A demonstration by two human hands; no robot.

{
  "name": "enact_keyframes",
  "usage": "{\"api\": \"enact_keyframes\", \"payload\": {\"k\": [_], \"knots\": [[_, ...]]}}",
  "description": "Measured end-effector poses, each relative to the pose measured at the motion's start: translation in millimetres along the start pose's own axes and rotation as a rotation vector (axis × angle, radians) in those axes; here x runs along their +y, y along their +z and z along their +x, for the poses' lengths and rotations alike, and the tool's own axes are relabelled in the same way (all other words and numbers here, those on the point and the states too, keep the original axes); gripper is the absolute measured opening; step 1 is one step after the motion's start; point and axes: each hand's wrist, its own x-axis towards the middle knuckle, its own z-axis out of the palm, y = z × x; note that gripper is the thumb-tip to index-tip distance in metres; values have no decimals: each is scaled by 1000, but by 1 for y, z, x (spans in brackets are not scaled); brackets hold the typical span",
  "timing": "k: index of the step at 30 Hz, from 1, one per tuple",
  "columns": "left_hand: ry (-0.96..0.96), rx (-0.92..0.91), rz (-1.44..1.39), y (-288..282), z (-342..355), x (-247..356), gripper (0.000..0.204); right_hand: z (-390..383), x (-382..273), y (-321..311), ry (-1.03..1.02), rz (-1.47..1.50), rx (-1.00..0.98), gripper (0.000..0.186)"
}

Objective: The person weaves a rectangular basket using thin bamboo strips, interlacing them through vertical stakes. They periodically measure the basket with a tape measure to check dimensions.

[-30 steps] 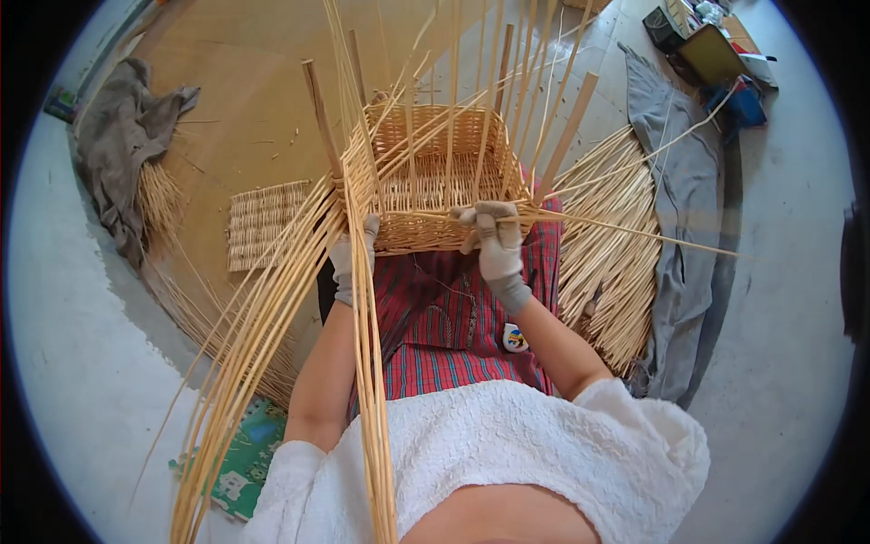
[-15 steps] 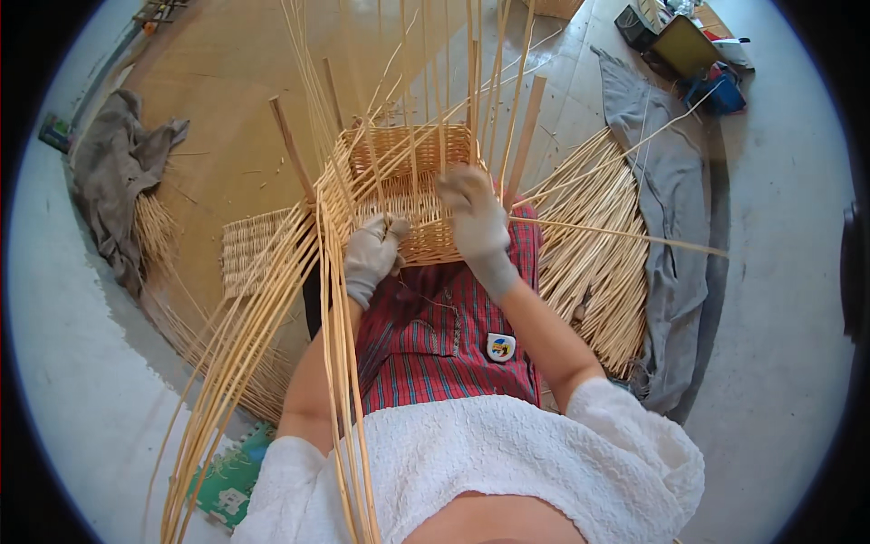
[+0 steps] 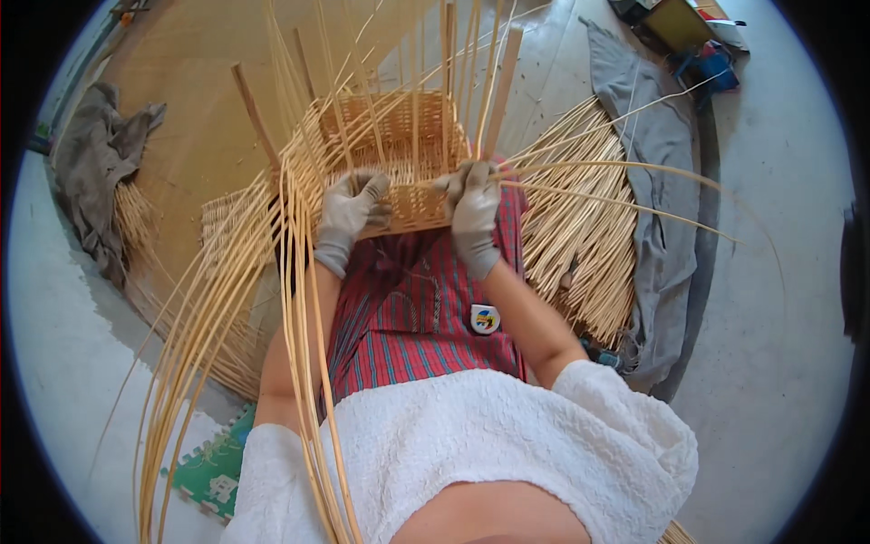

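Observation:
A half-woven wicker basket (image 3: 391, 118) sits at my lap, its far wall raised and tall upright rods standing from its edges. My left hand (image 3: 349, 216), in a pale grey work glove, is closed on the near left edge of the basket, thumb on top. At the near right corner my right hand (image 3: 473, 213), gloved the same way, pinches a wicker rod (image 3: 625, 165) that runs out to the right in a long curve. A stretch of rod lies across the near edge between both hands. The fingertips are partly hidden by the weave.
Long loose rods (image 3: 204, 363) fan from the basket's left side toward me. Wooden stakes (image 3: 503, 95) rise at its corners. A thick bundle of rods (image 3: 580, 245) lies right on grey cloth (image 3: 666, 227). Another grey cloth (image 3: 95, 172) covers rods at the left.
My right hand has come down from above the basket to its near right corner and grips a rod, now bowed to the right. The left thumb has lifted slightly; the view has shifted.

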Motion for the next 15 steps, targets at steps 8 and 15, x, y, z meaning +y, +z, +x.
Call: {"api": "enact_keyframes", "payload": {"k": [8,15], "knots": [[257,191,-15,13,-6,-3,53,10,-51,-28,-53,-325,-143,12],[12,-236,418,64,16,3,16,12,-71,-46,-106,-249,9,13]]}}
